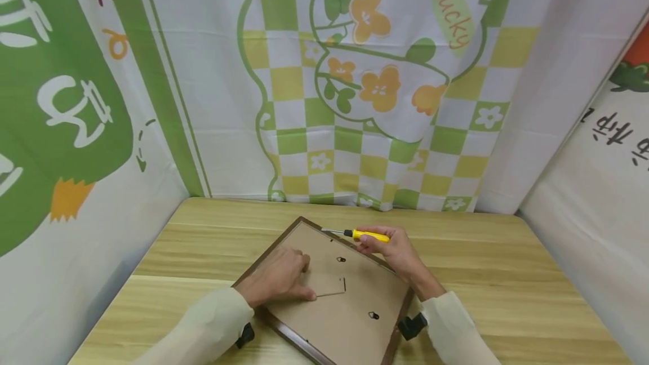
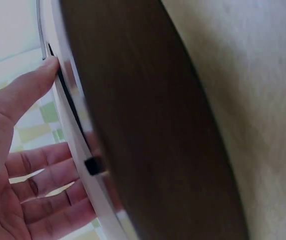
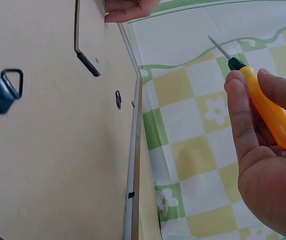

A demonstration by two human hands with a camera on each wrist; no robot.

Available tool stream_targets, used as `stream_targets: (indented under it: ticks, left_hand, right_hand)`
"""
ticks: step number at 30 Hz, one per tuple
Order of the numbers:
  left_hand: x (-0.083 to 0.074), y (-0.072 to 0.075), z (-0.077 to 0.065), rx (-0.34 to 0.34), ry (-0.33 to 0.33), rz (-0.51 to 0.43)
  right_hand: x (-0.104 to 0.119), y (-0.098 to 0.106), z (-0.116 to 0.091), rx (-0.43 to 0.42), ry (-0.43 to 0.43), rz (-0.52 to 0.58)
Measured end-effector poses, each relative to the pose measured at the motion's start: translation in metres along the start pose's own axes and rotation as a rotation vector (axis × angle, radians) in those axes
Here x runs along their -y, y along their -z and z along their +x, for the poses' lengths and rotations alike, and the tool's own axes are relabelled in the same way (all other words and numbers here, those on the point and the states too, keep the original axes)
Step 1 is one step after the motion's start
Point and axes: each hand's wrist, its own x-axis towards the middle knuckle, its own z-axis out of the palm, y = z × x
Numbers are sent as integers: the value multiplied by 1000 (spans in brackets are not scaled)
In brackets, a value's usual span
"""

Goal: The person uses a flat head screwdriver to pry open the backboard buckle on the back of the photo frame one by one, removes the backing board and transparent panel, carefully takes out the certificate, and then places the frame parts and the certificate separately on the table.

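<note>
- Head view: nearest the camera, a left sleeve (image 1: 200, 328) and a right sleeve (image 1: 458, 331) are seen, both cream, with a black wrist mount (image 1: 412, 326) worn below the right one.
- A brown picture frame (image 1: 294, 341) is laid face down and aslant on the wooden table (image 1: 517, 286), its tan backing board (image 1: 329, 325) turned up.
- The board is rested on by the left hand (image 1: 280, 276); nothing is gripped, and the thumb is set at the end of an L-shaped line (image 1: 345, 286).
- A yellow-handled screwdriver (image 1: 371, 236) is held by the right hand (image 1: 398, 249), its tip placed over the frame's far edge, near the far corner.
- Two metal hangers, one farther (image 1: 341, 259) and one nearer (image 1: 373, 315), are fixed to the board.
- Left wrist view: the foreground is filled by the frame's dark side; beyond it, the left hand's fingers are seen extended and slightly spread, the thumb touching the board.
- Right wrist view: the screwdriver's handle is pinched between thumb and fingers, its shaft seen against the checked curtain (image 3: 183, 100); whether the frame is touched by the tip cannot be told.
</note>
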Motion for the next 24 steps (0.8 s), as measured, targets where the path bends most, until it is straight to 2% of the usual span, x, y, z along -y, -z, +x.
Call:
stream_targets:
  ticks: [3, 9, 16, 18, 20, 24]
  left_hand:
    - [-5, 0, -3, 7, 18, 3]
    - [-18, 0, -8, 15, 51, 77]
    - [-35, 1, -12, 40, 107, 116]
    - [-35, 4, -11, 47, 116, 70]
    - [-28, 8, -9, 56, 124, -16]
    - [2, 14, -2, 44, 137, -169]
  right_hand:
    - [-1, 1, 0, -4, -12, -10]
    - [-3, 3, -1, -1, -34, -3]
    - [-2, 3, -1, -7, -29, -27]
    - [-3, 3, -1, -8, -27, -29]
    - [-3, 3, -2, -4, -23, -22]
    - [-4, 3, -3, -2, -19, -13]
